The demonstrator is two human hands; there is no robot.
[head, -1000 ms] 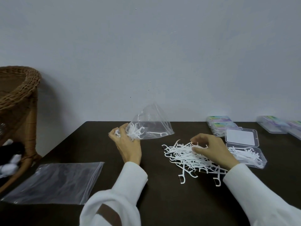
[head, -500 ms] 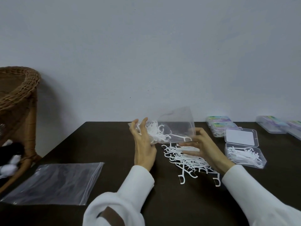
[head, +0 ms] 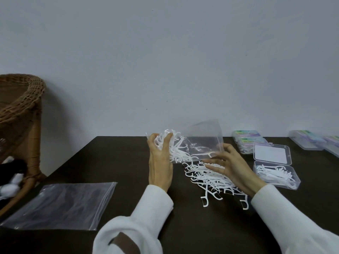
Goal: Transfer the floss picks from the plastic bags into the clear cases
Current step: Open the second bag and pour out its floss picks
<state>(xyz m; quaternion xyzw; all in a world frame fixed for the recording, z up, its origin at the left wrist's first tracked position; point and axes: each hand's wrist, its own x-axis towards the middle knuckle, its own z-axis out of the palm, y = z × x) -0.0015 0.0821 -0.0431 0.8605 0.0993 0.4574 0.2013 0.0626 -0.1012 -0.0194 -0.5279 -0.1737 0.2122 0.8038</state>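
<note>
The left hand [head: 160,162], wrist upright and fingers raised, has its grip clamped on the end of a small clear plastic bag [head: 200,142] where a bunch of white floss picks [head: 174,145] crowds together. The right hand [head: 232,166] pinches the bag's opposite lower corner with thumb and fingertips, its other fingers spread. Just below both grips a loose pile of white floss picks [head: 211,177] lies on the dark surface [head: 119,162], and right of the right hand sits an open clear case [head: 275,165] partly filled with picks.
</note>
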